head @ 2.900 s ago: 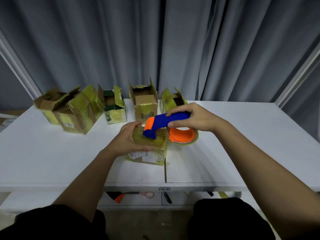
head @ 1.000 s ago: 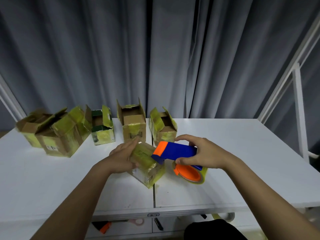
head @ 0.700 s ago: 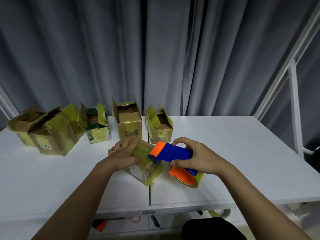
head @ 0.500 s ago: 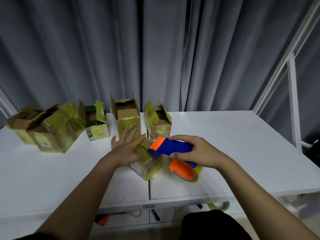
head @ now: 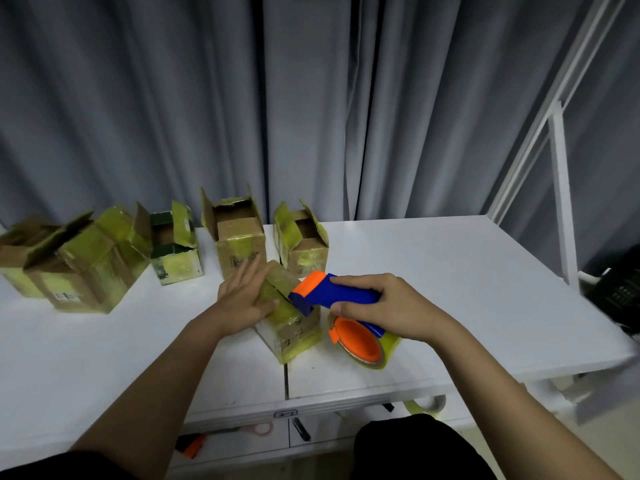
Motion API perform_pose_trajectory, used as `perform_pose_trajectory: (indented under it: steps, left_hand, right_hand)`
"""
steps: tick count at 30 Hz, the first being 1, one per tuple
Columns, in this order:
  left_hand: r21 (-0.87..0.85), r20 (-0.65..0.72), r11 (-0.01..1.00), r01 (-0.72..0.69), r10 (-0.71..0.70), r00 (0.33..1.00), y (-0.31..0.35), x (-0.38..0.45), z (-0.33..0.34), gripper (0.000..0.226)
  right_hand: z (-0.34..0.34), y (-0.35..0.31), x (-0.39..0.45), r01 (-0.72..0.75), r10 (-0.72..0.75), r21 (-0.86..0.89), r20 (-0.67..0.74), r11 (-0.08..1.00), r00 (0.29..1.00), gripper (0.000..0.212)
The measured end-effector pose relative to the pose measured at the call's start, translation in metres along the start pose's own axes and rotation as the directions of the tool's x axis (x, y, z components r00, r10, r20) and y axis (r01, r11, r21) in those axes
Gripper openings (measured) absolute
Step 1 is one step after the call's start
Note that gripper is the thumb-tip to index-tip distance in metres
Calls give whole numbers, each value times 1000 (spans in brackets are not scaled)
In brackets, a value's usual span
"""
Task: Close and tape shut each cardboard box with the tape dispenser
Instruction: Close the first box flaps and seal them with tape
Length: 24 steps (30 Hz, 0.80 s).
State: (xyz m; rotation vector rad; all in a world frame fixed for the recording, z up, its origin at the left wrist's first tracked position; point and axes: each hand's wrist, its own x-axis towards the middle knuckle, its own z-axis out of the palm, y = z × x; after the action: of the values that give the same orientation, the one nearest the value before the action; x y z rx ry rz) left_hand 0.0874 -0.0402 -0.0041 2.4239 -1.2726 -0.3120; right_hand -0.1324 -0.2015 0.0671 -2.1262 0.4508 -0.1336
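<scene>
closed box (head: 289, 318) near table (head: 450, 271) front edge, pressed under flat left hand (head: 244, 299) | tape dispenser (head: 341, 306) gripped by right hand (head: 377, 306), head on box top | risk: box is skewed/slid by tape pull, seam missed

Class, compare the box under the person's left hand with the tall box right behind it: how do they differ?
The box under the left hand has flaps down; the tall box behind stands with flaps up. The left hand presses the first; nothing touches the other. Both are taped cardboard.
</scene>
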Motion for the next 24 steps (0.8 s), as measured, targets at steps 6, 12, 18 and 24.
perform_pose_trajectory:
  steps: [6,12,18,24]
  left_hand:
    - [50,-3,998,38,-38,999,-12,5,-2,90]
    - [-43,-48,995,91,-93,995,-2,-1,-6,81]
    - [21,-48,998,66,-65,997,-9,1,-6,77]
    - [58,-16,995,76,-75,997,-12,2,-6,83]
  right_hand:
    - [-8,-22,3,34,-35,-30,-56,999,998,46]
    - [0,-13,0,-45,42,-103,-33,994,999,47]
    - [10,-10,-7,-56,55,-111,-10,992,998,53]
    - [-2,-33,-5,3,-10,-147,-46,989,999,50]
